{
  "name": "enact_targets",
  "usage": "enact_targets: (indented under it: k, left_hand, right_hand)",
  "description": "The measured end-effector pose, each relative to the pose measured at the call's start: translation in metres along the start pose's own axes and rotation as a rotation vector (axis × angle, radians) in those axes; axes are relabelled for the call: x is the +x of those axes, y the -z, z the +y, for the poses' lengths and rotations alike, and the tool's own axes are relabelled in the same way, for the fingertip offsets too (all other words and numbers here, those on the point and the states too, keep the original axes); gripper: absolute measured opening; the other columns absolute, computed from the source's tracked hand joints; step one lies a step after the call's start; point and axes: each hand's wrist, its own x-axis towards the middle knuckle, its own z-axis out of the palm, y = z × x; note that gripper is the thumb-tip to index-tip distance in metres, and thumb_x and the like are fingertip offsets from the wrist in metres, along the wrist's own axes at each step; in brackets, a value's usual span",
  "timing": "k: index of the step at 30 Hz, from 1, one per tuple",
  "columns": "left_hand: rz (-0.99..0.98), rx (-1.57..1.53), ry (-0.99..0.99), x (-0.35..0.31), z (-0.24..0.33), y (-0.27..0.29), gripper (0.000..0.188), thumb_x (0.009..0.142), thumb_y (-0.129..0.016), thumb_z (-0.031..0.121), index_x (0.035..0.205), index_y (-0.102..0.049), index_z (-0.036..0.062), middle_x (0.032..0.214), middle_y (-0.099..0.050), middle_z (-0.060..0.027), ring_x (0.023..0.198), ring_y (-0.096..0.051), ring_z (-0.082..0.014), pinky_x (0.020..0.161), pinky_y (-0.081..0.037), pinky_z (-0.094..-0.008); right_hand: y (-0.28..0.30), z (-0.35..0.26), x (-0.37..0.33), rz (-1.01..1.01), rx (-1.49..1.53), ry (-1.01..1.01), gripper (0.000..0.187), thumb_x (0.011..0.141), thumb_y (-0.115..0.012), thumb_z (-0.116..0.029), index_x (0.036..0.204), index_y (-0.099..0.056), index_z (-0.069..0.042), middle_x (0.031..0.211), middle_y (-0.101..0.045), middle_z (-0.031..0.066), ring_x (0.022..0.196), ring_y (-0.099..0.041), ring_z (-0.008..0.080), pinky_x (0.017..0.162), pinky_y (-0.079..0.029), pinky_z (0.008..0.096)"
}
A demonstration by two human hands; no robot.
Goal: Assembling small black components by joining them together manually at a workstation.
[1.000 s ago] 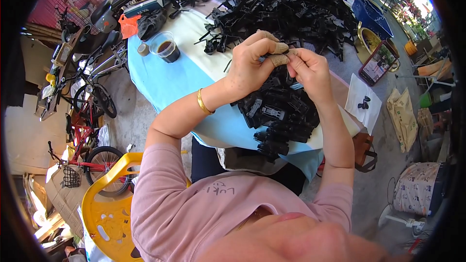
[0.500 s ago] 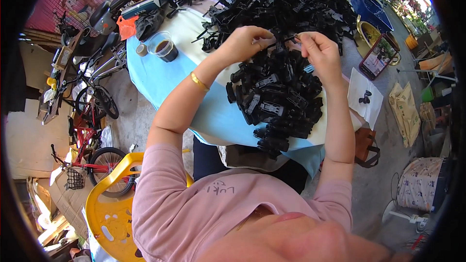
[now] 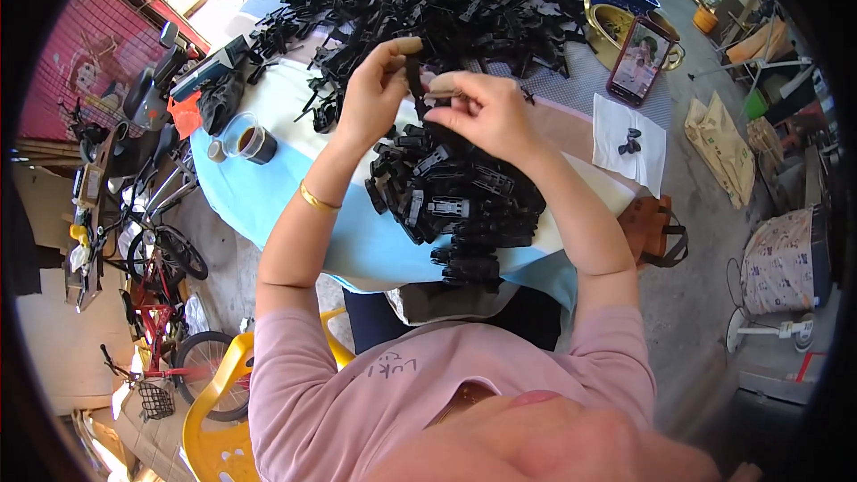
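Black clip (image 3: 416,78) pinched by left hand (image 3: 373,94) | right hand (image 3: 482,112) fingertips closed on it; clip mostly hidden

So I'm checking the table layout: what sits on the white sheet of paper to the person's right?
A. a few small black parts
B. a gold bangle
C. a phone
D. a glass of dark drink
A: a few small black parts lie on the white sheet of paper; the glass stands at the table's left.
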Motion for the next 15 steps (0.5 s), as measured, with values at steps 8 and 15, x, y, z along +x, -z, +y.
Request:
enact_targets:
  k: [8,15]
  left_hand:
    - [0.08,-0.234,0.18,-0.014,0.013,-0.007,0.035,0.078,-0.044,-0.004,0.113,-0.051,-0.0032,0.095,-0.06,-0.0084,0.086,-0.057,-0.0117,0.08,-0.045,-0.024]
    - [-0.048,-0.212,0.048,-0.025,0.019,-0.012,0.037,0.083,-0.049,0.001,0.121,-0.048,0.0001,0.094,-0.056,-0.0018,0.082,-0.051,-0.0064,0.075,-0.042,-0.0204]
  right_hand:
    - [0.007,-0.011,-0.001,-0.082,0.017,0.268,0.014,0.065,-0.071,-0.002,0.077,-0.064,-0.004,0.061,-0.054,0.0042,0.05,-0.049,0.0138,0.044,-0.037,0.0244]
    - [0.003,-0.007,0.0,0.13,0.116,0.018,0.009,0.072,-0.069,-0.002,0.078,-0.062,-0.003,0.069,-0.061,0.0018,0.059,-0.054,0.0057,0.053,-0.043,0.0184]
